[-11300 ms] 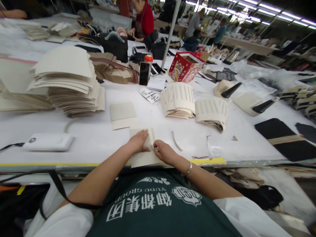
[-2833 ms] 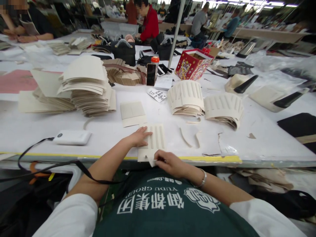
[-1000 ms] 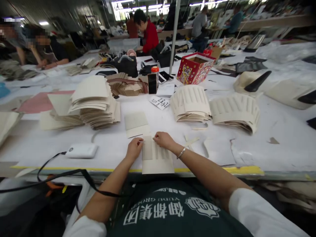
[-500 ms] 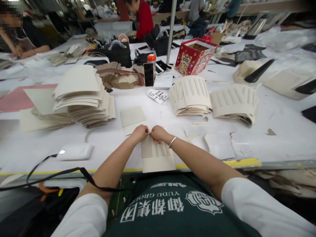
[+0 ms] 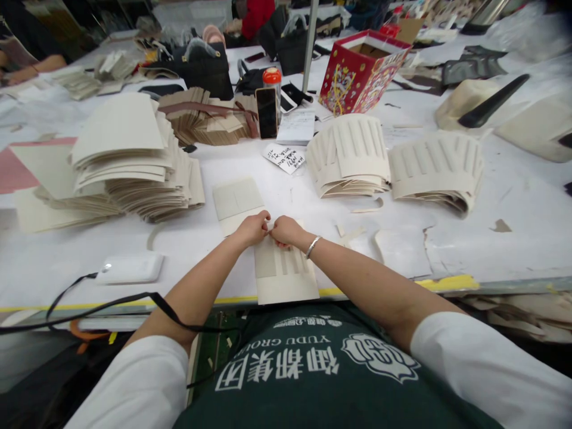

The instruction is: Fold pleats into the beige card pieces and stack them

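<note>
Right at the table's front edge lies a cream flat panel with several raised strips running along it. Over its far end my left hand has its fingers curled in a pinch, close to my right hand's fingertips. My right hand, with a bracelet at the wrist, is closed over the panel's far part, fingers bent under. Whatever is between the fingertips of either hand is too small to make out. Just beyond my left hand rests a second cream panel with a line across it.
A tall stack of cream sheets stands at left, near a white device with a black cable. Curved piles of ribbed panels sit at right. Behind are a phone, a handwritten note and a red box.
The camera view has tilted down and come a little closer. My left hand's fingers have loosened slightly, with one finger raised. Both hands stay at the panel's far end.
</note>
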A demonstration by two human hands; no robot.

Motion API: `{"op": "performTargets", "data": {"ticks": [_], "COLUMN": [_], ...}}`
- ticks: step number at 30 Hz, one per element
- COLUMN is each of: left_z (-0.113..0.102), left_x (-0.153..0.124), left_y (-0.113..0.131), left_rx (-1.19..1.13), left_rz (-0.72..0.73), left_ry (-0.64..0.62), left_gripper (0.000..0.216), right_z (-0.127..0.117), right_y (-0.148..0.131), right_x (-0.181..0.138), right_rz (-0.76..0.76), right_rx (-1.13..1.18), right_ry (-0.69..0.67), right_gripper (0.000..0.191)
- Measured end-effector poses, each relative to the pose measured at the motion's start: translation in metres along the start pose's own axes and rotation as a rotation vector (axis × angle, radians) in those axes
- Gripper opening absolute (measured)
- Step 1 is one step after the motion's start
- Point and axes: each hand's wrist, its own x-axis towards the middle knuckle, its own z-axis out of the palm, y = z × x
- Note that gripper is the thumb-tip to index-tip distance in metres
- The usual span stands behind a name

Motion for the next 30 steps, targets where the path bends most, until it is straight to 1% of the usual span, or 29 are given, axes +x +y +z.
{"op": "performTargets", "data": {"ticks": [5, 8, 10, 12, 14, 16, 18, 19, 21, 24, 27, 30], "left_z": [0.004, 0.009, 0.013, 0.017, 0.02, 0.02, 0.019, 0.019, 0.017, 0.019, 0.022, 0.022], "left_x": [-0.01, -0.026, -0.04, -0.054, -0.066, -0.074, -0.077, -0.077, -0.078, -0.077, -0.075, -0.074], "left_y": [-0.007, -0.015, -0.02, -0.023, -0.022, -0.021, -0.02, -0.02, -0.022, -0.027, -0.029, -0.027], "left_rx": [-0.091, -0.229, -0.278, -0.249, -0.177, -0.113, -0.078, -0.073, -0.08, -0.095, -0.099, -0.104], "left_rz": [0.091, 0.149, 0.149, 0.143, 0.16, 0.183, 0.191, 0.193, 0.198, 0.202, 0.19, 0.157], "left_ry": [0.056, 0.098, 0.154, 0.197, 0.197, 0.175, 0.15, 0.137, 0.121, 0.123, 0.13, 0.127], "left_gripper": [0.033, 0.035, 0.034, 0.033, 0.033, 0.041, 0.056, 0.064, 0.076, 0.08, 0.08, 0.076], "right_z": [-0.001, -0.001, 0.0, 0.001, 0.001, 0.001, -0.001, -0.002, -0.004, -0.008, -0.009, -0.006], "right_y": [-0.005, -0.006, -0.006, -0.006, -0.008, -0.012, -0.016, -0.019, -0.024, -0.031, -0.037, -0.042], "right_x": [-0.005, -0.009, -0.01, -0.009, -0.01, -0.013, -0.018, -0.02, -0.023, -0.02, -0.015, -0.021], "right_rz": [0.037, 0.019, -0.001, -0.023, -0.062, -0.112, -0.164, -0.195, -0.265, -0.325, -0.322, -0.327], "right_rx": [-0.013, -0.028, -0.053, -0.105, -0.232, -0.391, -0.509, -0.541, -0.585, -0.647, -0.695, -0.74], "right_ry": [-0.005, 0.002, 0.015, 0.008, 0.016, 0.076, 0.165, 0.197, 0.216, 0.168, 0.087, 0.019], "right_gripper": [0.021, 0.022, 0.023, 0.025, 0.026, 0.024, 0.023, 0.026, 0.032, 0.03, 0.022, 0.017]}}
